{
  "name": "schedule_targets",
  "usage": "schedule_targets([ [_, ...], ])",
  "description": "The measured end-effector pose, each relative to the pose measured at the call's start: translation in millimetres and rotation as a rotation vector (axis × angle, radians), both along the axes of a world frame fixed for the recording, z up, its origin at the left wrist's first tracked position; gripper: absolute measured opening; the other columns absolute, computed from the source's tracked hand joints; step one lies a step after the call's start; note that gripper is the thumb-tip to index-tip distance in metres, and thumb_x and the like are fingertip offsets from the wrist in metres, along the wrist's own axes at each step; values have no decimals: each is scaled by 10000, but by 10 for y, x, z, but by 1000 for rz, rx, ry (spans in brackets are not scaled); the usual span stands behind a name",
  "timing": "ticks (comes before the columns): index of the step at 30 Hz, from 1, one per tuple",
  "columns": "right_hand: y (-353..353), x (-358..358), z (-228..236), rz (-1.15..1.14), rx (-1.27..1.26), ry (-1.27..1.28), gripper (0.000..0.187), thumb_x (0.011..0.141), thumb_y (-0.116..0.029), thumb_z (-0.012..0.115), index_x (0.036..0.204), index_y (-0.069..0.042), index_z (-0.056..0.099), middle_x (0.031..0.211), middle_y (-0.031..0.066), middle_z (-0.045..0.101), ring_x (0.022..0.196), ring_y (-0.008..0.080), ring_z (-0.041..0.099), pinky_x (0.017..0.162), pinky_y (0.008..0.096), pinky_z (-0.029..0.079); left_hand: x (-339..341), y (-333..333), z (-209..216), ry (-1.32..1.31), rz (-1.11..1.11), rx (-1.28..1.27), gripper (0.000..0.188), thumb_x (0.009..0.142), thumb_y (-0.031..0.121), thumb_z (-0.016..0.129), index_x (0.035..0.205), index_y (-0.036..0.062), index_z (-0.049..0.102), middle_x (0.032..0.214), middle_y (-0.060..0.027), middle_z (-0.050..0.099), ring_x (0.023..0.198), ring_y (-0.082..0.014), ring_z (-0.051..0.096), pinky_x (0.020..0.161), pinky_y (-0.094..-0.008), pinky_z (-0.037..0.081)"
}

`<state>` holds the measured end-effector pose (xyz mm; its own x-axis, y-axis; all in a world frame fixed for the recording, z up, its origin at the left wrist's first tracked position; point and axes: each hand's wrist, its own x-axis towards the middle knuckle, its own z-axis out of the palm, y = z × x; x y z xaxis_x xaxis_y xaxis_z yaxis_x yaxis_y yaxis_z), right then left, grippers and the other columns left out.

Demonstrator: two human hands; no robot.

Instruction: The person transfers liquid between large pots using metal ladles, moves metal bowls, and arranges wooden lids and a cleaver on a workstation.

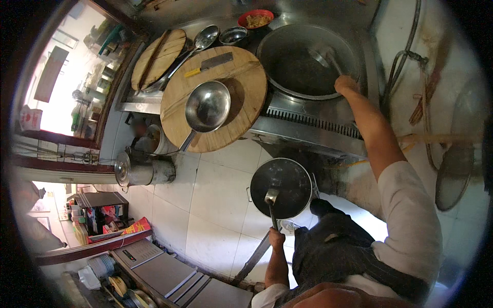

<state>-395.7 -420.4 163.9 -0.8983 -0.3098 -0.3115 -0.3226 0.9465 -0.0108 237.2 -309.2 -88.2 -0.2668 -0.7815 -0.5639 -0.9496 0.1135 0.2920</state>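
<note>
My right hand (346,84) is closed round the handle of a metal-headed tool (321,56), blurred, inside a large dark wok (267,56) set in the stove. Whether that tool is a ladle or a spatula I cannot tell. Lower down, my left hand (276,237) grips the long handle of a metal ladle (271,197). The ladle's head reaches into a dark two-handled pot (253,194) low down in front of me, by my feet. The pot's contents look dark and I cannot make them out.
Left of the wok, a round wooden board (246,120) bears a metal pan (208,105) and a yellow-handled cleaver (215,61). Beyond are another wooden lid (169,46), a ladle (206,37) and a red bowl (256,14). Metal pots (134,168) stand left; a counter (169,269) lies lower left.
</note>
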Motion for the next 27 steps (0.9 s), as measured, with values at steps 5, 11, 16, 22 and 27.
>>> schedule_targets([
  [5,-315,-254,-440,-26,60,-119,274,862,-157,457,1053,-23,601,1006,176,606,871,292,597,727,407,490,-122,51,-39,27,54,57,301,695,75,502,958,-3,377,784,-272,586,747,-436,583,672,-491,465],
  [11,-471,-823,-1480,326,70,-411,190,859,-133,456,829,1,587,724,124,577,584,220,530,542,400,446,-448,-63,152,58,31,87,335,696,67,482,1014,-11,412,841,-272,593,796,-440,577,690,-489,464],
  [16,-674,-130,-1210,-405,-829,-942,224,849,-118,502,655,-5,509,519,47,449,454,165,449,466,352,427,-431,-92,220,44,94,108,353,681,72,510,1010,2,404,848,-258,600,811,-443,575,711,-487,464],
  [22,-553,1,-934,-909,-1171,-1539,310,826,-72,513,553,-101,369,488,-12,393,371,47,363,353,162,333,-509,-244,297,-23,193,155,325,643,78,555,930,16,415,830,-263,592,812,-442,577,725,-482,460],
  [27,-412,55,-924,-845,-1248,-1589,310,827,-76,498,556,-129,356,500,-31,379,364,28,342,314,143,292,-501,-332,511,5,188,162,343,644,100,586,936,10,433,836,-249,597,808,-427,586,723,-455,477],
])
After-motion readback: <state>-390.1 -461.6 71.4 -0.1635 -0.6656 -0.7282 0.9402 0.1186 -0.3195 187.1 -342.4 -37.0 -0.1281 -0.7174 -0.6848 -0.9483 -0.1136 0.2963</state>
